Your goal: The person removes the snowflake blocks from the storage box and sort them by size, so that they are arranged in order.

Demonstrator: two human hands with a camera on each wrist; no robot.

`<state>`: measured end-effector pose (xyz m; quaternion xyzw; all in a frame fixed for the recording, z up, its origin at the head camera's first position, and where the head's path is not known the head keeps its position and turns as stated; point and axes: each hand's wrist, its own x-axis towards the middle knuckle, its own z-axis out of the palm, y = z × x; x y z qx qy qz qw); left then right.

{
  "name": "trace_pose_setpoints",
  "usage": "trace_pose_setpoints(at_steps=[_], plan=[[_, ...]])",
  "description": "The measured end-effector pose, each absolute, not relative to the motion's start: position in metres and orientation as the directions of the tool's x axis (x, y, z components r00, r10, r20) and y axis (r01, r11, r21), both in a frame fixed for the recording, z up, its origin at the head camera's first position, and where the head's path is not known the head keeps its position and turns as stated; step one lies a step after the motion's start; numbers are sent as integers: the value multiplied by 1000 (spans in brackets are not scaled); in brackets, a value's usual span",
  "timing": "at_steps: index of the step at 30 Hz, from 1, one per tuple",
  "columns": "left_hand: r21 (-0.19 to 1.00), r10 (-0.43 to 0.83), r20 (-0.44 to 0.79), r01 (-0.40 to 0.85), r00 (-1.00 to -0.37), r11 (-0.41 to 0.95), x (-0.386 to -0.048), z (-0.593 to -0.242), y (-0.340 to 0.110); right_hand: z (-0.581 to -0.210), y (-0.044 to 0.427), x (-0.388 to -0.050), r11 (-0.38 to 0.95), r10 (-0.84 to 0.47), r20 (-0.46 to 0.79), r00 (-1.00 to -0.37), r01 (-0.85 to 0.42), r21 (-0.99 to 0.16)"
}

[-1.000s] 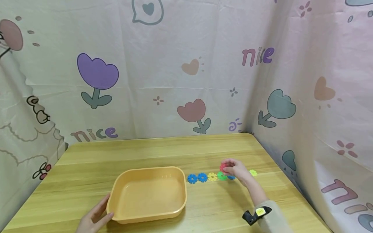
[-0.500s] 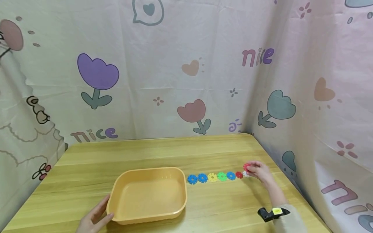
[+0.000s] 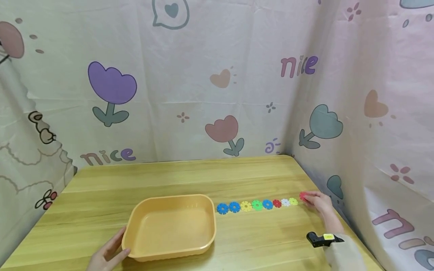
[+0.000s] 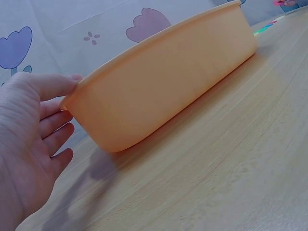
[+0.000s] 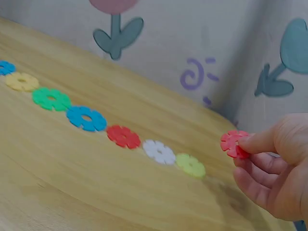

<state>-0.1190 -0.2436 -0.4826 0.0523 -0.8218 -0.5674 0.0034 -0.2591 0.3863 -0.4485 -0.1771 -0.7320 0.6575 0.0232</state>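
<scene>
In the head view, a row of flower-shaped plastic snowflake discs runs rightward from the yellow basin [image 3: 171, 229]. It includes blue, yellow, green, red and white pieces, ending at a lime-yellow disc [image 5: 190, 165]. My right hand [image 3: 321, 206] pinches a pinkish-red snowflake disc [image 5: 232, 144] between thumb and fingers. That disc is held above the table, just right of the lime-yellow one. At the basin's near left corner, my left hand [image 3: 107, 251] holds the rim, thumb at the near side and fingers around the corner. The basin has nothing in it.
The wood-grain table [image 3: 162, 180] is backed by a printed curtain [image 3: 190, 90], which also hangs along its right and left sides. A black wrist camera [image 3: 323, 239] sits on the right sleeve.
My right hand has moved right along the row with the pinkish-red disc, from above the green disc to past the lime-yellow one. The left hand keeps its place on the basin.
</scene>
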Motion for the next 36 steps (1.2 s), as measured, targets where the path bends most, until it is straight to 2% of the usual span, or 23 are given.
trace_pose_setpoints(at_steps=[6,14,24,27,36], plan=[[931,-84,-63,-89,-994,354,-119,-481,-243,-463,393,-265,132,379,-218,-899,286,-949],[937,-78,-49,-73,-996,342,-118,-480,-243,-473,390,-269,272,492,-132,-860,296,-915],[942,-78,-41,-65,-996,328,-116,-480,-244,-475,384,-270,518,483,-19,-875,303,-799],[943,-76,-43,-66,-996,326,-116,-480,-243,-474,383,-269,555,477,3,-879,298,-776],[938,-79,0,-28,-997,346,-117,-480,-241,-475,384,-267,547,498,17,-867,298,-782]])
